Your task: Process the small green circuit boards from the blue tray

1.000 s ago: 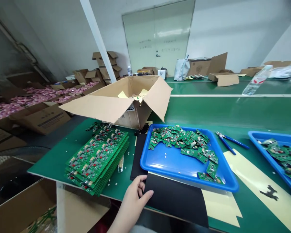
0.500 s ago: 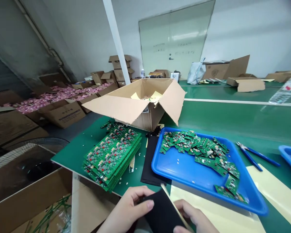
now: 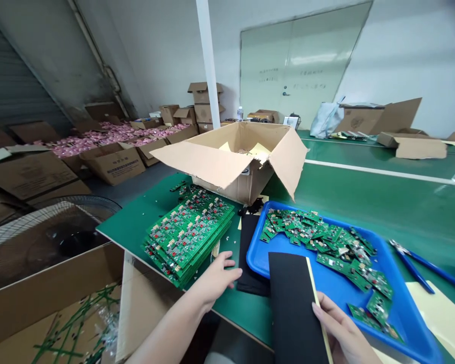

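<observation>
holding black sheet [image 3: 296,309] in right hand [image 3: 339,327], bottom cropped

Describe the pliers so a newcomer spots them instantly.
On the green table, find the blue tray of circuit boards. Right of it lie the pliers, one handle end over a yellow sheet. Unlike both neighbours, they have metal jaws and two splayed blue handles.

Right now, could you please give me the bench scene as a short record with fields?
left hand: empty, fingers spread, near the circuit-board stack
right hand: holding a black sheet with a yellow edge
blue tray: loose green boards inside
pliers: blue-handled, right of the tray
large carton: open, behind the stack
</observation>
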The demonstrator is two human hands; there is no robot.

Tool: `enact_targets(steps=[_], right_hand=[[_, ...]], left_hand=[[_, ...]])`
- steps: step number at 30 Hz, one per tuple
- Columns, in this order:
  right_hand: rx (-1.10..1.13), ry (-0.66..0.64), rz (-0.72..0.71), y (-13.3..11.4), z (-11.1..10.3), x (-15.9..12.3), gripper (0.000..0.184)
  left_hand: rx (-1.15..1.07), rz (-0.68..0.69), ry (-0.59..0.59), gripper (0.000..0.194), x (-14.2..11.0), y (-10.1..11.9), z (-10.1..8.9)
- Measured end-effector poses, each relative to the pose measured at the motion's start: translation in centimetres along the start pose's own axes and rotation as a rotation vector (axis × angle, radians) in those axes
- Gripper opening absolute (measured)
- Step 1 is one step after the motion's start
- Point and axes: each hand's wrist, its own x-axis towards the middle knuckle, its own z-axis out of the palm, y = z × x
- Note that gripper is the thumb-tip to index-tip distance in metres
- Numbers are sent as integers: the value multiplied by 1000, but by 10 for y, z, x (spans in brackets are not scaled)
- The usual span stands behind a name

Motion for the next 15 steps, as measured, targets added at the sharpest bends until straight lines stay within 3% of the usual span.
enact_targets(steps=[7,9,13,15], right_hand=[[190,-55,12,3,-9,11,48],[246,-58,27,2,-14,14,47],[283,-92,55,-2,-24,18,46],[257,-136,53,-3,-28,20,43]], left_hand=[[92,41,-20,67,20,5,22],[98,56,-14,56,22,8,30],[79,39,-92,6,20,12,42],[65,16,-113,10,17,12,42]])
